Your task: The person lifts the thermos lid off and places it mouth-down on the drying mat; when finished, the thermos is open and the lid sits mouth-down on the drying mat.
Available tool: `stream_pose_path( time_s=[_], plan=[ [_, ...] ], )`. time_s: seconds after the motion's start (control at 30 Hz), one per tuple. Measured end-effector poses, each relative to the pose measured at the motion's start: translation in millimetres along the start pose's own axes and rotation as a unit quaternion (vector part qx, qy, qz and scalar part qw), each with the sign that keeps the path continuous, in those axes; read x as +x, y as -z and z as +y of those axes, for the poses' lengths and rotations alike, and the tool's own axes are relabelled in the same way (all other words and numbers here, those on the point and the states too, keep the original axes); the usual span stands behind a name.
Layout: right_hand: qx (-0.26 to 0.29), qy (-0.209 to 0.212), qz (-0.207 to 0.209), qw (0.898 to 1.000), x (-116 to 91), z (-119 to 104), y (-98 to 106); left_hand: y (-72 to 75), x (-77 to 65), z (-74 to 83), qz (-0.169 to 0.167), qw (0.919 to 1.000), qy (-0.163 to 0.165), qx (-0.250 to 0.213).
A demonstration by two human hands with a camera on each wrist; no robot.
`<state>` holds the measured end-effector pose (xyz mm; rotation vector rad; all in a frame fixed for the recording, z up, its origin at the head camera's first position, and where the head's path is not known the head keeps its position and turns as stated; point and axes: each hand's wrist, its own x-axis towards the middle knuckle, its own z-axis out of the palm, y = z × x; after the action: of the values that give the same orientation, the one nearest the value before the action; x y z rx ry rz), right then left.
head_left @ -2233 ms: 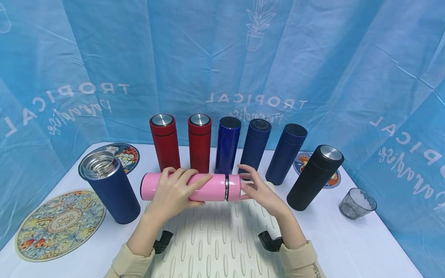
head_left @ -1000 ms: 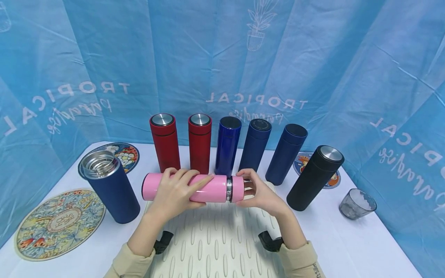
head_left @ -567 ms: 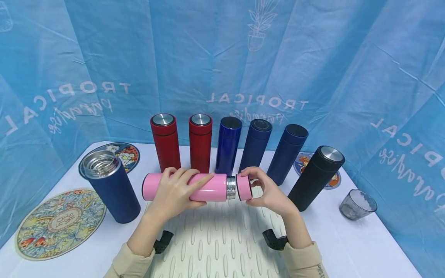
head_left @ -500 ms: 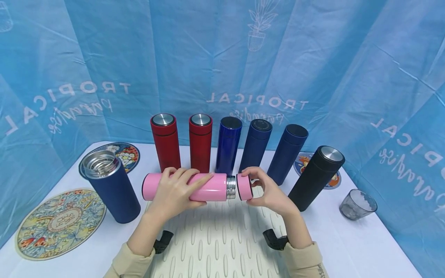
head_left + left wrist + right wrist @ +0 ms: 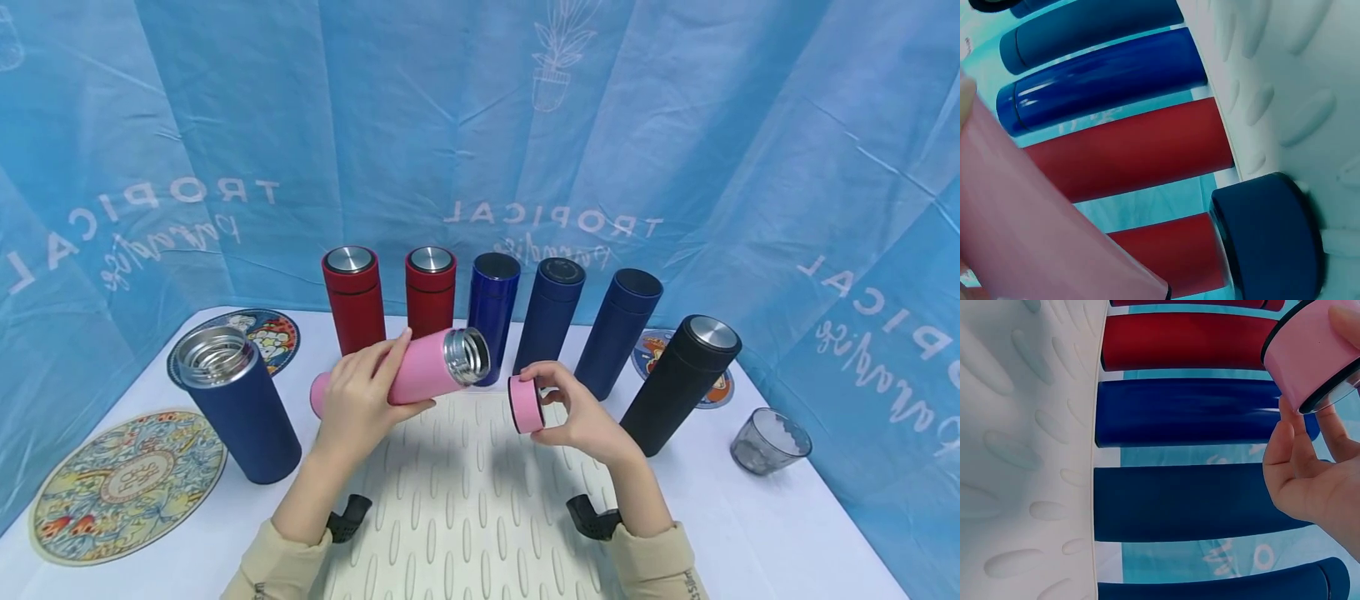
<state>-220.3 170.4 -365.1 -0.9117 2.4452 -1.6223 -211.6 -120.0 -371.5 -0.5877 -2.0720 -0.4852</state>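
Observation:
My left hand grips a pink thermos bottle, which leans with its bare steel mouth up and to the right. The bottle's pink body crosses the lower left of the left wrist view. My right hand pinches the pink lid between thumb and fingers, apart from the bottle and to its right. In the right wrist view the lid shows black rims at both ends. A dark blue lid sits on the white mat, hidden from the head view.
An uncapped blue flask stands at left, near a patterned round mat. Behind the ridged white mat is a row of red flasks and blue flasks. A black flask and a glass stand at right.
The right hand has twisted the pink lid and drawn it off to the right. The left hand has then raised and tilted the bottle's mouth upward, away from the lid.

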Motion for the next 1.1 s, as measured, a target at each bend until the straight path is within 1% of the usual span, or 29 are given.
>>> stream_pose_path(
  time_s=[0.07,0.13,0.2,0.27,0.33,0.47,0.57,0.67,0.8,0.97,1.1],
  plan=[
    [0.001,-0.001,-0.001,1.0,0,0,0,0.1,1.7,-2.1,0.022,0.999,0.037,-0.008],
    [0.002,-0.001,-0.003,1.0,0,-1,0,0.7,3.7,-3.9,0.042,0.996,0.077,-0.018],
    [0.005,0.001,-0.004,1.0,1,-1,0,2.1,5.1,-5.7,0.058,0.9908,0.119,-0.027],
    [0.008,0.002,-0.004,1.0,1,-1,0,4.0,6.0,-7.4,0.072,0.9831,0.164,-0.039],
    [0.008,0.004,-0.004,1.0,1,-1,0,5.8,6.5,-9.4,0.085,0.9726,0.209,-0.058],
    [0.005,0.004,-0.005,1.0,1,0,0,6.8,6.1,-15.8,0.104,0.9452,0.293,-0.098],
    [0.004,0.002,-0.007,1.0,1,0,-1,5.4,5.1,-21.1,0.118,0.9246,0.34,-0.125],
    [0.003,-0.003,-0.008,1.0,1,0,-2,2.9,3.0,-25.6,0.133,0.9047,0.375,-0.153],
    [0.0,-0.005,-0.01,1.0,1,0,-3,-2.5,-1.8,-31.4,0.162,0.8817,0.403,-0.184],
    [0.008,-0.002,-0.011,1.0,1,0,-4,-11.6,-7.1,-38.5,0.195,0.8574,0.434,-0.197],
    [0.009,-0.008,-0.011,1.0,2,-1,-4,-17.5,-10.6,-43.9,0.21,0.8432,0.458,-0.188]
  ],
)
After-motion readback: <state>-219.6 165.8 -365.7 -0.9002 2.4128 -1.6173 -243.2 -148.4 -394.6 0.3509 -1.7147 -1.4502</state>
